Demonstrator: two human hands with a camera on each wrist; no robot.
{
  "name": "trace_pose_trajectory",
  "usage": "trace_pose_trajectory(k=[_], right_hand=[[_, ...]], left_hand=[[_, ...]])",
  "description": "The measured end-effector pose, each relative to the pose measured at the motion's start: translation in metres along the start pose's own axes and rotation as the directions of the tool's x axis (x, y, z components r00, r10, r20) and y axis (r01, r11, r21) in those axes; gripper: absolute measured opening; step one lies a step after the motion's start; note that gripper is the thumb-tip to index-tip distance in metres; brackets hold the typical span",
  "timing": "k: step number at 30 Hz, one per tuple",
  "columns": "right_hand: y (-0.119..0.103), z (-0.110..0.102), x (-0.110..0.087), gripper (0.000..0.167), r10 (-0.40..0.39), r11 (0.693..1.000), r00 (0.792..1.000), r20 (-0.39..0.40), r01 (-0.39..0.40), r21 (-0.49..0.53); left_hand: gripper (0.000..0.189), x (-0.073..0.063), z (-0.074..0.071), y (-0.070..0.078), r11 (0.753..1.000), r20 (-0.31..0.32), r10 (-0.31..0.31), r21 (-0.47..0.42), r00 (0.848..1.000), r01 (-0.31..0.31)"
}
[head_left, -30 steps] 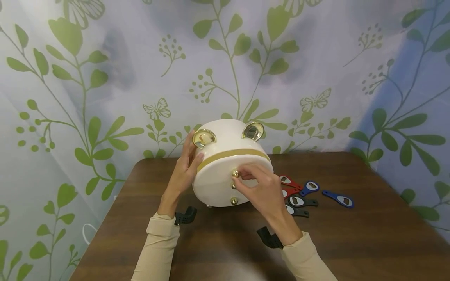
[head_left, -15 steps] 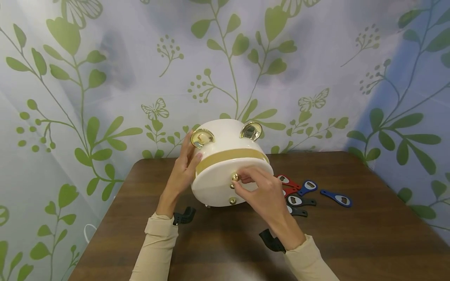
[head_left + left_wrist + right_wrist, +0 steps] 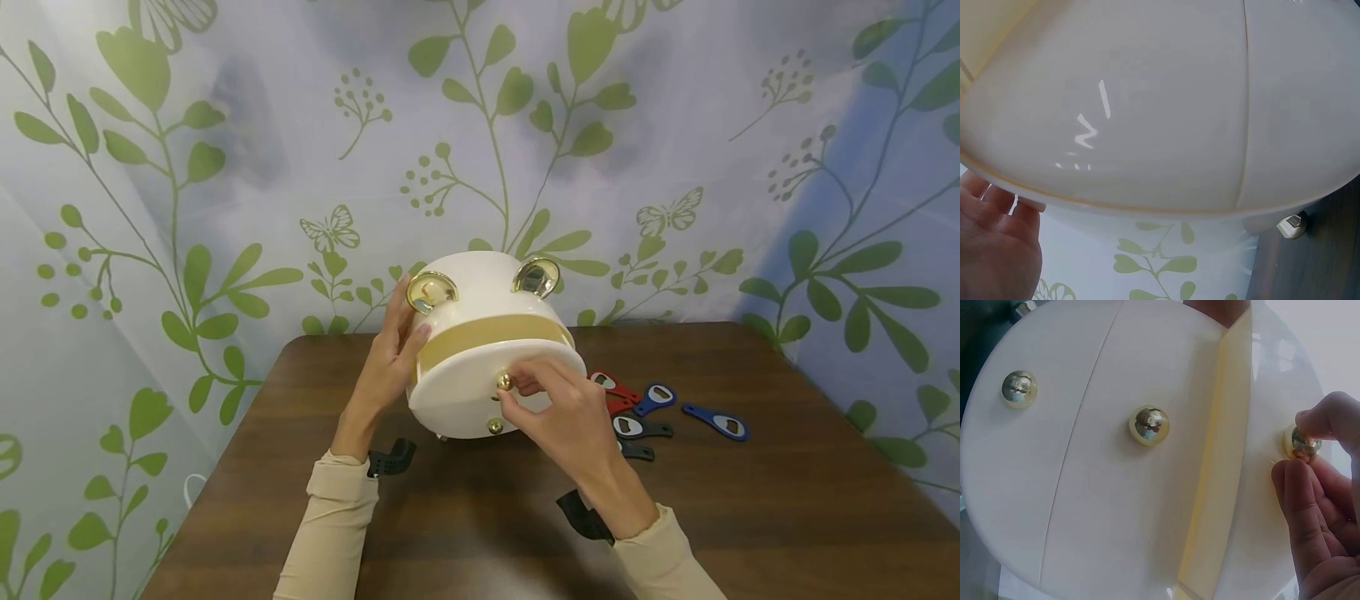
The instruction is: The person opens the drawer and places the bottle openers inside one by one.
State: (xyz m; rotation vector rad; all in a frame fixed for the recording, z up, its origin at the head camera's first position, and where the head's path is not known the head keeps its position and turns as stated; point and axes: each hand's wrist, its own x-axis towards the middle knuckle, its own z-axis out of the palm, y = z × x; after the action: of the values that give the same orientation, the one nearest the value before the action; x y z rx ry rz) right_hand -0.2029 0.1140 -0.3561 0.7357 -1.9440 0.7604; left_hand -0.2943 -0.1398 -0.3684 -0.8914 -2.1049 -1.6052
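Top drawer point(image 3: 457, 377) now further out: right hand point(image 3: 567, 421) pinches its gold knob point(image 3: 505, 381), left hand point(image 3: 382, 367) spread against white cabinet point(image 3: 483, 279); opening evidently underway.

A glossy white drawer box point(image 3: 487, 279), round-fronted, with gold ears point(image 3: 432, 292) on top, is near the back edge of the desk point(image 3: 457, 525), slightly nearer its back left corner than its back right one, front towards the person. Gold knobs point(image 3: 1149, 425) mark three drawers: the top drawer point(image 3: 453, 379) is partly out, showing a cream-yellow inside, while the middle drawer point(image 3: 1113, 506) and bottom drawer point(image 3: 1016, 456) are flush. The right hand point(image 3: 562, 404) pinches the top knob point(image 3: 505, 381); the left hand point(image 3: 384, 358) rests against the box's side, by one ear
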Motion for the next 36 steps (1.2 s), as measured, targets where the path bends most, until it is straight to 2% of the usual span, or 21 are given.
trace_pose_trajectory(k=[6,15,26,30,36], right_hand=[[0.000,-0.003,0.000,0.027,-0.031,1.000,1.000,0.003,0.031,0.002],[-0.001,-0.008,0.000,0.024,-0.024,1.000,0.999,0.042,0.023,0.004],[0.001,-0.009,-0.001,0.033,-0.038,0.999,0.999,0.036,0.037,0.015],[0.003,-0.011,0.000,0.034,-0.045,0.998,0.998,0.040,0.043,0.045],[0.004,-0.015,0.000,0.027,-0.008,0.991,0.998,0.058,0.000,0.132]], left_hand=[[0.076,0.000,-0.001,0.000,1.000,-0.003,0.009,0.004,1.000,-0.009],[0.076,0.002,-0.001,-0.001,0.999,-0.003,0.033,-0.006,0.999,-0.033],[0.077,0.000,-0.001,-0.003,1.000,0.005,0.014,-0.004,1.000,-0.014],[0.076,0.001,-0.002,-0.002,1.000,0.011,-0.005,-0.006,1.000,0.005],[0.077,0.000,-0.002,-0.002,1.000,0.012,-0.021,0.001,1.000,0.021]])
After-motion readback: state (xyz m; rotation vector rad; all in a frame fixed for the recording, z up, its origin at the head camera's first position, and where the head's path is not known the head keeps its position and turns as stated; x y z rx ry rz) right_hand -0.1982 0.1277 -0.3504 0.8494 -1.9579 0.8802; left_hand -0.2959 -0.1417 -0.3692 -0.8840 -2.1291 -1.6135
